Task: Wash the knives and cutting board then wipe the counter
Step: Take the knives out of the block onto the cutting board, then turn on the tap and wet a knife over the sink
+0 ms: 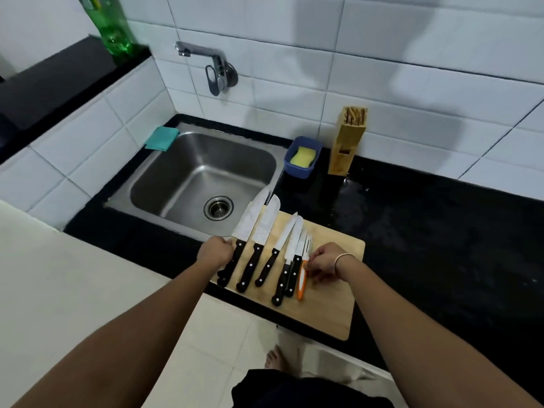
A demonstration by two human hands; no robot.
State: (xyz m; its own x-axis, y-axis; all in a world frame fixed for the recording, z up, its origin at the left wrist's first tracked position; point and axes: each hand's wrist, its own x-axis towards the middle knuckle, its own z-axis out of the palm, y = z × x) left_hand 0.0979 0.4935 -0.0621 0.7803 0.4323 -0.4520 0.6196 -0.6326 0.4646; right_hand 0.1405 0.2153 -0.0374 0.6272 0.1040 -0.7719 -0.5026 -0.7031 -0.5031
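While the pale wooden cutting board point(323, 304) lies on the glossy black counter point(426, 231) beside the steel sink point(176, 160), my left hand point(216, 251) curls round the leftmost black riveted knife handle point(232, 265), and my right hand point(323, 260) pinches the slim orange peeler point(302, 279).

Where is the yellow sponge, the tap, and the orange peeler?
yellow sponge point(302, 156), head view, middle of its top face.
tap point(203, 51), head view, on the spout arm.
orange peeler point(302, 282), head view, on its orange handle.
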